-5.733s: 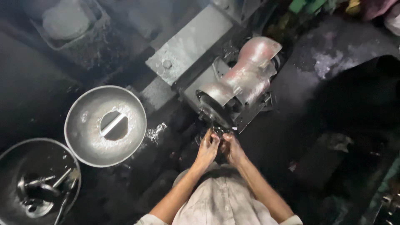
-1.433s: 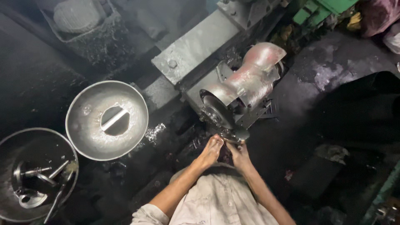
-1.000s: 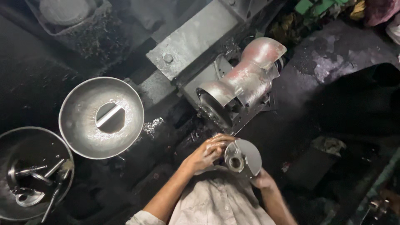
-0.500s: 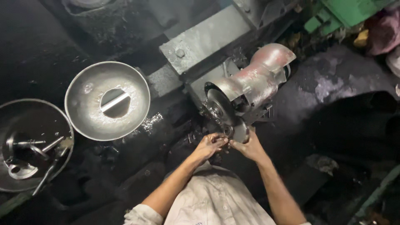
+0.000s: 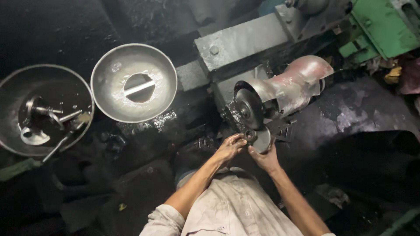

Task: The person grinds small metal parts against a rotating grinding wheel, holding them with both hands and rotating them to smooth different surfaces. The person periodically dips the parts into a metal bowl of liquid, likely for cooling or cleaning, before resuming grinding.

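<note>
A: What's changed vs half a sec back?

B: Not much. Both hands stay low centre, right under the grinding wheel [image 5: 248,108]. Left hand [image 5: 230,146] and right hand [image 5: 264,158] sit closer together now, nearly touching. A sec ago the right hand had a round metal piece lifted clear of the machine, face up; now it's back down by the wheel's lower edge.

A: And the piece itself?

B: Small round metal part [image 5: 258,137], dark grey, disc-shaped w/ a darker ring or hub at its upper left. Sits just below the wheel, centre frame, between the two hands. Can't tell if it touches the wheel.

A: Fingers?

B: Left fingers [image 5: 239,139] curled narrow, tips on the hub side of the part. Right hand cups it from below and the right, fingers mostly hidden behind it. So both hands hold the part.

A: Machine?

B: Bench grinder [image 5: 288,89], worn silvery-red housing, centre right, bolted to a grey steel block [image 5: 238,43]. Green machine frame [image 5: 385,24] upper right.

A: Rest?

B: Shiny metal bowl [image 5: 133,83] w/ a slotted hole in its middle, upper left of centre. Darker pan [image 5: 13,96] far left w/ small metal fittings inside. Floor all black and oily.
</note>
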